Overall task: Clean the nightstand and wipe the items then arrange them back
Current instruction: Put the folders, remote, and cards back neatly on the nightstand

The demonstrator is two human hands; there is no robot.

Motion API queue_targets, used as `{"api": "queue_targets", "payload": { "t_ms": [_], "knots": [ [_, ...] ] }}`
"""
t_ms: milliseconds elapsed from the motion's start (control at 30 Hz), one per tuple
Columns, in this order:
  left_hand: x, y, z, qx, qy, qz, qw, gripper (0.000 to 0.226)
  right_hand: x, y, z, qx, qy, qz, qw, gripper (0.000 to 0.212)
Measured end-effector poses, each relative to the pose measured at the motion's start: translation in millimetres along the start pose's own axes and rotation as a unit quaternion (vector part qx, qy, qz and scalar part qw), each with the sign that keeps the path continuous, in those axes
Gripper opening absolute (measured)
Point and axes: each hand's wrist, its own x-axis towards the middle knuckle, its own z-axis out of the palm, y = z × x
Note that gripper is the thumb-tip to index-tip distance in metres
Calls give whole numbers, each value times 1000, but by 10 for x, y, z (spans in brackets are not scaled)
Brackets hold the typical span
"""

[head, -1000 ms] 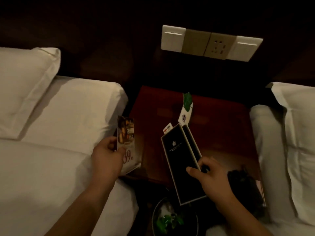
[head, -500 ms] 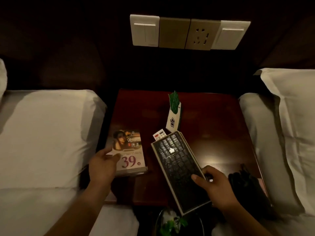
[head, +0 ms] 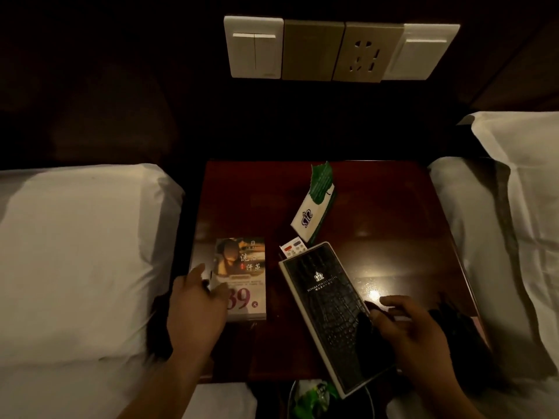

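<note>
- Nightstand (head: 378, 207) fills the middle of the frame, a dark red top between 2 white beds; 4 items lie on it.
- Left hand (head: 196, 309) sits at lower left with fingers spread and loose. Its fingertips rest on the near left corner of the price card (head: 242, 276) without closing around it, so this hand is open.
- That card lies flat by the left edge of the nightstand, long axis running away from the viewer, printed side up with a large 39.
- Right hand (head: 414, 334) is at lower right, thumb pressed on the right edge of the black folder (head: 329, 313) and fingers curled beyond that edge. Whether they pinch the folder or the dark cloth (head: 459, 331) just to its right cannot be told in this light.
- Folder lies diagonally from centre to lower right, and its near end overhangs the front edge of the nightstand.
- Key relation, in my judgement: the folder's long axis points up and left from the right hand, so that hand, the nearer one, would push along this line to bring it fully onto the top.
- Small remote (head: 292, 248) peeks out at the folder's far corner; a white and green tent card (head: 311, 216) stands just beyond it.
</note>
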Motion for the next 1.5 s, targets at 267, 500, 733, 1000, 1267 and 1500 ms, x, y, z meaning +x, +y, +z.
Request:
{"api": "queue_targets", "payload": {
  "t_ms": [267,500,733,1000,1267,1500],
  "knots": [
    [40,303,336,326,-77,90,938,113,60,-237,177,-73,10,-196,978,12],
    [278,305,140,-20,-6,97,995,135,28,-375,341,-20,-26,-196,980,35],
    [919,570,41,-88,53,216,971,144,271,-1115,963,-13,-123,-225,966,40],
    [1015,455,220,-62,79,321,942,119,978,-1661,1707,27,-112,-192,975,24],
    [1373,525,63,-237,-3,233,943,73,1345,-1897,1677,-5,-102,-253,962,11],
    [1479,741,33,-209,-47,240,947,73,1548,-1994,1708,-35,-66,-247,966,21]
  ]
}}
